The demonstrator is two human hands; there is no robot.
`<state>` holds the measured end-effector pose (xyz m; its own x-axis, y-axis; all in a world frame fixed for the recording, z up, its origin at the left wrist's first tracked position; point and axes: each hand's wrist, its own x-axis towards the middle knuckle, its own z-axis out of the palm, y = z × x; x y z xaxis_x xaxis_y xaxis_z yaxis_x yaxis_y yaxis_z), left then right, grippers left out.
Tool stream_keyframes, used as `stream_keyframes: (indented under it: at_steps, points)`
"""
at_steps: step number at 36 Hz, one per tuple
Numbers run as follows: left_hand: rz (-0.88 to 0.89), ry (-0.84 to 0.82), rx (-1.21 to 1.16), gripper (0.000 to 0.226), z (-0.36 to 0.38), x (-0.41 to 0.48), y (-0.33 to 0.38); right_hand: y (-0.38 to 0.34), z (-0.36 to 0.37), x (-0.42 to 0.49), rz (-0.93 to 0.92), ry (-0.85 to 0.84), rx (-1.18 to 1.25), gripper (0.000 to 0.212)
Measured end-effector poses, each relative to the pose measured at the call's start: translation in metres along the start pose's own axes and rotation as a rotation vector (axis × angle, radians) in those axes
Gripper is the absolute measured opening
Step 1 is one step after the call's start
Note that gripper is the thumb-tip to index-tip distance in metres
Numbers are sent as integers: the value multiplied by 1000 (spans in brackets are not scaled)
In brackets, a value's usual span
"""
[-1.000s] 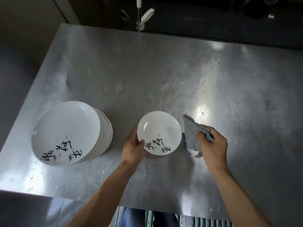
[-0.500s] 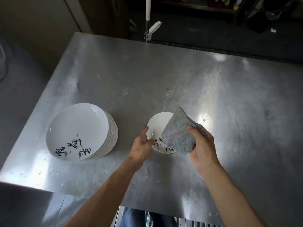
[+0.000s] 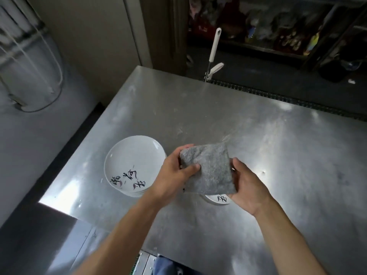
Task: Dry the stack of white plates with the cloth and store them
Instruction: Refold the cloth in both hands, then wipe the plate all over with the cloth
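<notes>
Plates point(image 3: 135, 165) are sitting in a pile on the left of the desk point(image 3: 278, 145), waiting. The left hand point(image 3: 174, 173) is pinching the cloth point(image 3: 208, 169), which is now lying over the small plate point(image 3: 218, 199); a second ago it was beside it. The right hand point(image 3: 248, 187) is gripping the cloth's other side. Drying is just beginning; storing is coming later.

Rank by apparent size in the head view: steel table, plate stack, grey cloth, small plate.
1. steel table
2. plate stack and grey cloth: near equal; the cloth is held nearer the camera, so unranked
3. small plate: only a sliver shows
</notes>
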<state>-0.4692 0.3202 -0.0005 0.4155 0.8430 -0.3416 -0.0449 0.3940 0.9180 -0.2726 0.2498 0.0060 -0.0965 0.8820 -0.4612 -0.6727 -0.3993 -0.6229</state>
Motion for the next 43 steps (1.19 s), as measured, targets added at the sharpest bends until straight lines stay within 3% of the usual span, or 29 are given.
stream_keyframes:
  at_steps: [3,7,12,15,17,21,31,36,40,43]
  points:
    - [38,6,84,55,-20,-11,13,0,22,9,62,-63,-166,85]
    - [67,108,298,52,-51,-25,24,18,56,30,96,17,-337,44]
    - [67,507,635,40,-111,-39,21,51,84,57,-9,188,-408,19]
    - [-3,646,832,49,-148,-46,16,65,94,67,-57,271,-478,15]
    - [-87,630,863,52,-165,-48,15,73,98,70,-76,308,-544,13]
    - [-103,552,753,35,-176,-49,14,82,102,75,-134,391,-660,9]
    - [-119,556,253,29,-167,-52,25,89,101,81,-177,463,-607,7]
    - [-93,375,63,31,-156,-60,35,76,93,73,-193,484,-607,8]
    - [-85,266,68,37,-127,-54,38,54,72,55,-246,594,-685,8]
    - [-95,163,85,54,-97,-50,34,37,51,38,-340,695,-783,7]
